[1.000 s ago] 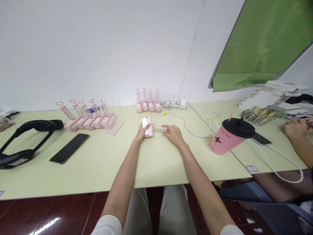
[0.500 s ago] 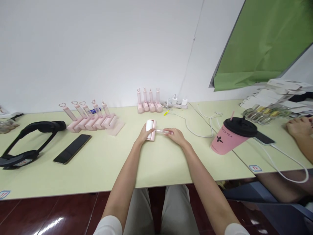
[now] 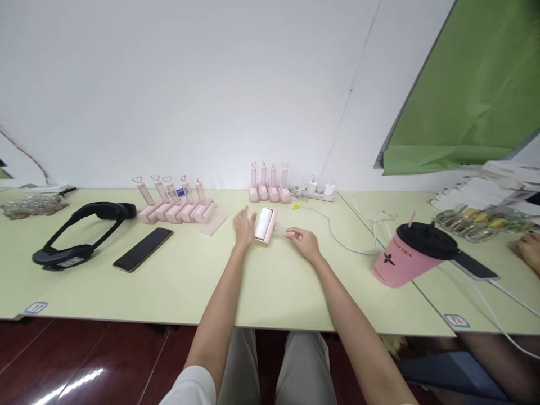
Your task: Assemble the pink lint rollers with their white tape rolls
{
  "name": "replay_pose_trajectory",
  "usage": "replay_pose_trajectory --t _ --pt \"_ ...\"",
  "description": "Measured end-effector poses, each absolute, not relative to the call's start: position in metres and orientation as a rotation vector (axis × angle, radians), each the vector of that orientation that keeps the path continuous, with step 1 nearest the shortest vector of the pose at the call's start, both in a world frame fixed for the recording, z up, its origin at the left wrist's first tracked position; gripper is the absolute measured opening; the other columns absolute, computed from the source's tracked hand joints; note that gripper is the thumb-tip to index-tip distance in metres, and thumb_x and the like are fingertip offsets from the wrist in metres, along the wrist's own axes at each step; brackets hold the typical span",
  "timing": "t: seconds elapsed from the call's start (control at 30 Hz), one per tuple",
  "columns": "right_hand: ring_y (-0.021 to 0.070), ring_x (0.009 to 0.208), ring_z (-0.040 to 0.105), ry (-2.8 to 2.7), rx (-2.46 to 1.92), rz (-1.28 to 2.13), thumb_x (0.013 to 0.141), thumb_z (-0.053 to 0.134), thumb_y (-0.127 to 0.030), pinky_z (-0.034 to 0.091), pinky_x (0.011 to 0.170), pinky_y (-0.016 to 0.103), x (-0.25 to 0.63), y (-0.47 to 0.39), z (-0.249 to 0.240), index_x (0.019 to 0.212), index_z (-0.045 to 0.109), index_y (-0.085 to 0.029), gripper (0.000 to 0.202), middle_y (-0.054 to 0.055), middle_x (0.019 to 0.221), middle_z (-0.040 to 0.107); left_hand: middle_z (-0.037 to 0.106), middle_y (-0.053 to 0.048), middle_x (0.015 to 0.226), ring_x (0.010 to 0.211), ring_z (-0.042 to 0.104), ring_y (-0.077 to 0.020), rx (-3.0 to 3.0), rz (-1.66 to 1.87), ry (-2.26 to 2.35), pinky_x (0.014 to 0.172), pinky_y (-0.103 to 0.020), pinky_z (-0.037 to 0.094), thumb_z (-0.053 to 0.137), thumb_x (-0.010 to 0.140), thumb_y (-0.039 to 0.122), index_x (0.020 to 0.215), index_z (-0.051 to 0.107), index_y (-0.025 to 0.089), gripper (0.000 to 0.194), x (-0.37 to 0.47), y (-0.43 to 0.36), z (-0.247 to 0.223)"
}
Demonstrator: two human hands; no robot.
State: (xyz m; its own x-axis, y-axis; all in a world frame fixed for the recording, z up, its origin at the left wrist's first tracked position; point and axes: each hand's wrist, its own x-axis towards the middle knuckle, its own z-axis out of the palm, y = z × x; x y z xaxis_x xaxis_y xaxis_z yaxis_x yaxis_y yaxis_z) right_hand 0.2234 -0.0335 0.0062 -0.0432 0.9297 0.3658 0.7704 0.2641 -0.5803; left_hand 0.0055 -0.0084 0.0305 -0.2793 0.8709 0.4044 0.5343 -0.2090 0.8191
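Observation:
A lint roller (image 3: pixel 265 225) with a white roll and a pink case lies sideways in front of me at the middle of the table. Its clear handle points right, and my right hand (image 3: pixel 304 242) pinches the end of it. My left hand (image 3: pixel 244 228) is just left of the white roll, fingers spread and a little blurred, apart from the roller. Behind stands a row of pink lint rollers (image 3: pixel 270 192) with upright handles. Another pink row (image 3: pixel 179 209), with heart-shaped loops on top, stands to the left beside a flat pink piece (image 3: pixel 214 222).
On the left lie a black phone (image 3: pixel 143 249) and a black headset (image 3: pixel 84 236). A power strip (image 3: pixel 318 193) with white cables sits by the wall. To the right are a pink cup (image 3: pixel 409 256), another phone (image 3: pixel 475 265) and another person's hand (image 3: pixel 529 247).
My left hand has let go of the lint roller's case and opened to its left. My right hand still holds the handle. The view has shifted slightly left.

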Motion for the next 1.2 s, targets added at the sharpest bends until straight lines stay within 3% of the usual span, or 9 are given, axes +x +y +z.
replay_pose_trajectory --t 0.1,0.23,0.37,0.47,0.53,0.7,0.87,1.07,1.2 --pt "0.0157 0.068 0.057 -1.713 -1.480 0.409 0.071 0.050 -0.053 0.040 0.061 0.026 0.226 -0.031 0.005 0.093 0.067 -0.027 0.038 0.000 0.075 0.065 0.036 -0.016 0.130 0.126 0.022 -0.0302 1.570 1.536 2.391 0.093 -0.045 0.027 0.046 0.079 0.035 0.118 0.042 0.017 0.043 -0.041 -0.019 0.035" --pt "0.0174 0.067 0.056 -1.614 -1.463 0.483 0.069 0.049 -0.057 0.040 0.061 0.027 0.228 -0.028 0.003 0.093 0.067 -0.025 0.044 0.001 0.073 0.064 0.044 -0.020 0.119 0.114 0.037 -0.0334 1.511 1.140 2.716 0.089 -0.048 0.028 0.055 0.072 0.026 0.121 0.039 0.012 0.054 -0.099 -0.035 0.020" --pt "0.0179 0.068 0.055 -1.624 -1.457 0.528 0.066 0.052 -0.058 0.039 0.062 0.028 0.223 -0.029 0.004 0.091 0.067 -0.027 0.043 0.001 0.072 0.063 0.050 -0.014 0.114 0.109 0.043 -0.0300 1.697 1.171 2.535 0.088 -0.045 0.031 0.057 0.071 0.026 0.128 0.029 0.016 0.065 -0.100 -0.039 0.013" --pt "0.0163 0.064 0.052 -1.668 -1.389 0.610 0.067 0.051 -0.058 0.038 0.059 0.026 0.221 -0.034 0.006 0.086 0.068 -0.024 0.043 0.001 0.067 0.060 0.051 -0.011 0.114 0.112 0.041 -0.0279 1.998 1.263 2.253 0.094 -0.045 0.026 0.059 0.069 0.024 0.133 0.020 0.019 0.075 -0.068 -0.037 0.019" --pt "0.0136 0.056 0.048 -1.720 -1.330 0.727 0.070 0.048 -0.058 0.036 0.054 0.024 0.223 -0.037 0.009 0.082 0.067 -0.020 0.044 -0.001 0.058 0.054 0.051 -0.008 0.113 0.112 0.042 -0.0255 2.229 1.221 1.955 0.097 -0.044 0.025 0.058 0.070 0.022 0.134 0.020 0.021 0.074 -0.046 -0.037 0.024" --pt "0.0078 0.040 0.030 -1.736 -1.326 0.973 0.076 0.036 -0.059 0.025 0.043 0.020 0.234 -0.038 0.010 0.074 0.063 -0.015 0.052 -0.007 0.043 0.031 0.044 -0.006 0.119 0.113 0.041 -0.0210 2.423 1.197 1.470 0.088 -0.033 0.038 0.049 0.073 0.012 0.135 0.019 0.029 0.071 -0.022 -0.039 0.034" --pt "0.0043 0.038 0.021 -1.814 -1.269 1.188 0.076 0.039 -0.059 0.017 0.041 0.019 0.240 -0.039 0.010 0.072 0.059 -0.013 0.051 -0.009 0.042 0.025 0.044 -0.007 0.120 0.115 0.038 -0.0205 2.591 1.135 1.151 0.095 -0.037 0.034 0.047 0.073 0.004 0.135 0.020 0.030 0.073 -0.021 -0.045 0.060" --pt "0.0028 0.035 0.012 -1.820 -1.158 1.564 0.076 0.036 -0.062 0.010 0.036 0.019 0.243 -0.045 0.022 0.067 0.051 -0.015 0.050 -0.011 0.039 0.021 0.047 -0.006 0.118 0.110 0.042 -0.0205 2.665 0.873 0.983 0.091 -0.035 0.036 0.055 0.074 0.012 0.135 0.020 0.033 0.073 -0.025 -0.068 0.110" --pt "0.0022 0.034 0.014 -1.773 -1.195 1.620 0.074 0.038 -0.065 0.009 0.035 0.018 0.243 -0.045 0.022 0.067 0.048 -0.016 0.051 -0.011 0.040 0.023 0.050 -0.005 0.116 0.108 0.044 -0.0213 2.599 0.871 1.015 0.091 -0.036 0.035 0.063 0.069 0.018 0.133 0.025 0.032 0.076 -0.030 -0.074 0.129"
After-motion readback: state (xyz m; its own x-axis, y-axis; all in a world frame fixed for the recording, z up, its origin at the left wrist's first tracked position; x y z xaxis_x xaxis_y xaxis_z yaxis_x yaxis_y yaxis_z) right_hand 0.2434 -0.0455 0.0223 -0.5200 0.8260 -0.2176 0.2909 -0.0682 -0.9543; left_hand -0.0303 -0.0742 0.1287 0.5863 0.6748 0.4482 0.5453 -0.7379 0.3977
